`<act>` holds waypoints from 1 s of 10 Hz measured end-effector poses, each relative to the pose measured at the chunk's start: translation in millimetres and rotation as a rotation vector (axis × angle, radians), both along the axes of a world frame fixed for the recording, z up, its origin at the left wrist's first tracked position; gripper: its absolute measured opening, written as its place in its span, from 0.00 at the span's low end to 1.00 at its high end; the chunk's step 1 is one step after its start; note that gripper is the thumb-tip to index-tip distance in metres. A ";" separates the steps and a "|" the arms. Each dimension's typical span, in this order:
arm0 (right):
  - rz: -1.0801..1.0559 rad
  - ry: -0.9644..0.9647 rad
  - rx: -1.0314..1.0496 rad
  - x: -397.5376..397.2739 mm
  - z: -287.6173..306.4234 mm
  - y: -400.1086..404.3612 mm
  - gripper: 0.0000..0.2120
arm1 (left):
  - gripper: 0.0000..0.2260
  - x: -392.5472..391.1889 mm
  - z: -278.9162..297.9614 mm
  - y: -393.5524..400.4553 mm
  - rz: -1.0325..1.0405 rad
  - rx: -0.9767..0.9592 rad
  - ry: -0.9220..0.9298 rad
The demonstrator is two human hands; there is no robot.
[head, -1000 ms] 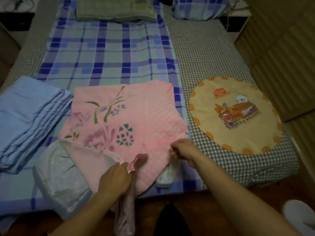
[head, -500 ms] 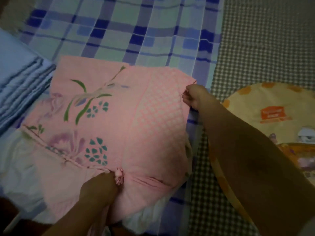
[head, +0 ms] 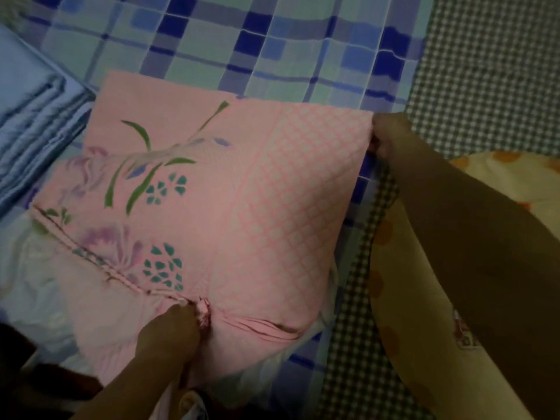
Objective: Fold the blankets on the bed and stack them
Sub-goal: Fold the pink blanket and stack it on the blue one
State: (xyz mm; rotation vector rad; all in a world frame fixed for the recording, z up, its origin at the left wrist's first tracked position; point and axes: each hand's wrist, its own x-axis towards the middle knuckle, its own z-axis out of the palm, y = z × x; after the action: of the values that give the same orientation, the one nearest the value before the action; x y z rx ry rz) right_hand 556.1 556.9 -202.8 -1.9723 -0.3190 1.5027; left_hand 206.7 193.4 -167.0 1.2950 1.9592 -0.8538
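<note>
Reaching up from the near edge, the right hand [head: 386, 136] now pinches the pink blanket's [head: 212, 213] far corner; the left hand [head: 174, 325] grips bunched cloth. One blue blanket [head: 27, 122] lies folded on the bed [head: 272, 40]; pink is mid-fold, stacking remains.

Dim, bluish light lying over a bed. Blue-and-green plaid sheet [head: 272, 40] covering most of its top; small grey-and-white checked cover [head: 491, 71] running down the right side. Round cream cushion [head: 512, 174] with orange spots resting on the checked part. Dark floor [head: 45, 395] showing at bottom left.
</note>
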 end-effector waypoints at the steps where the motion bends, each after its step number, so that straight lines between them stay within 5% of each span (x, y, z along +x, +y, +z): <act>1: 0.169 0.120 -0.059 -12.4 -0.4 -41.0 0.17 | 0.08 0.1 1.7 0.3 -0.035 -0.006 0.042; 2: 0.329 -0.090 -0.056 -11.2 -7.0 -85.5 0.06 | 0.10 4.9 14.8 -0.2 -0.049 0.007 0.047; 3: 0.459 -0.605 0.110 -18.5 2.3 -117.7 0.04 | 0.11 -0.8 26.2 -12.5 -0.024 0.109 -0.012; 4: 0.557 -0.668 0.324 -53.5 35.2 -192.2 0.07 | 0.22 -14.4 44.5 -41.9 -0.168 0.190 -0.158; 5: 0.700 -0.416 0.200 -116.6 68.9 -281.7 0.10 | 0.24 -31.1 72.7 -81.1 -0.162 0.237 -0.194; 6: 0.453 0.157 -0.324 -182.0 114.8 -382.2 0.14 | 0.29 -50.2 100.4 -127.9 -0.210 0.283 -0.190; 7: 0.473 0.538 -0.579 -228.4 155.8 -460.7 0.27 | 0.29 -76.8 122.7 -174.7 -0.254 0.371 -0.220; 8: 0.238 0.849 -0.634 -278.6 173.2 -504.8 0.34 | 0.28 -103.1 137.3 -217.3 -0.329 0.490 -0.261; 9: 0.218 0.914 -0.472 -340.1 190.4 -541.0 0.15 | 0.23 -132.1 138.0 -255.0 -0.371 0.546 -0.302; 10: 0.134 0.568 -0.376 -380.7 176.7 -588.0 0.08 | 0.22 -182.8 140.3 -283.9 -0.287 0.638 -0.501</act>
State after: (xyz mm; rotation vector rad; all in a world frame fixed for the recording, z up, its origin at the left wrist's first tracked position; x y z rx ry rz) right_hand 175.4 -31.1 -26.0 -1.7057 0.0849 2.2575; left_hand 23.9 -90.5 -26.7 1.9580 1.7005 0.0295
